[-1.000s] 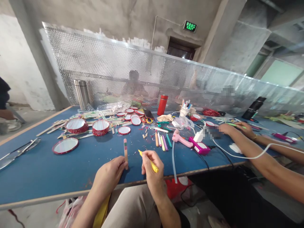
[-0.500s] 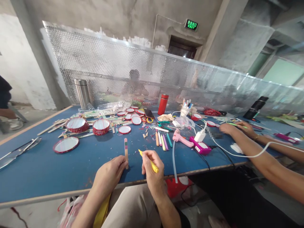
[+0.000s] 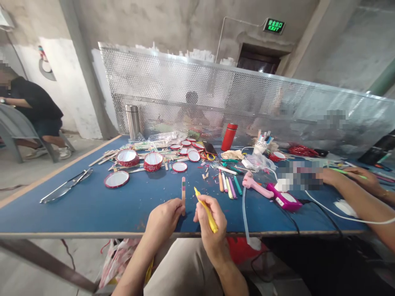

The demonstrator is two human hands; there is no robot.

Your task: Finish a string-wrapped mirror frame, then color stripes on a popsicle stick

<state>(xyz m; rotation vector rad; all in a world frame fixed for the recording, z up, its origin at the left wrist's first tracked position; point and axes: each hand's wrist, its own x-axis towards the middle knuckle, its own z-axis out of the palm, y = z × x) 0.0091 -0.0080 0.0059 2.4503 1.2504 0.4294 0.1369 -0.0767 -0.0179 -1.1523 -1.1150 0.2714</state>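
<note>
Blue tabletop (image 3: pixel 77 218) with a pink glue gun (image 3: pixel 256 189) off to the right and red-rimmed round frames (image 3: pixel 116 179) scattered to the far left; near its front edge, left hand (image 3: pixel 163 218) closed narrowly around an upright wooden stick (image 3: pixel 183 196) with coloured bands at the top; right hand (image 3: pixel 211 218) curled firmly around a tilted yellow marker (image 3: pixel 207 209), its tip just beside the stick, not touching

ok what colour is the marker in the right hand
yellow marker, clearest in the head view
</note>
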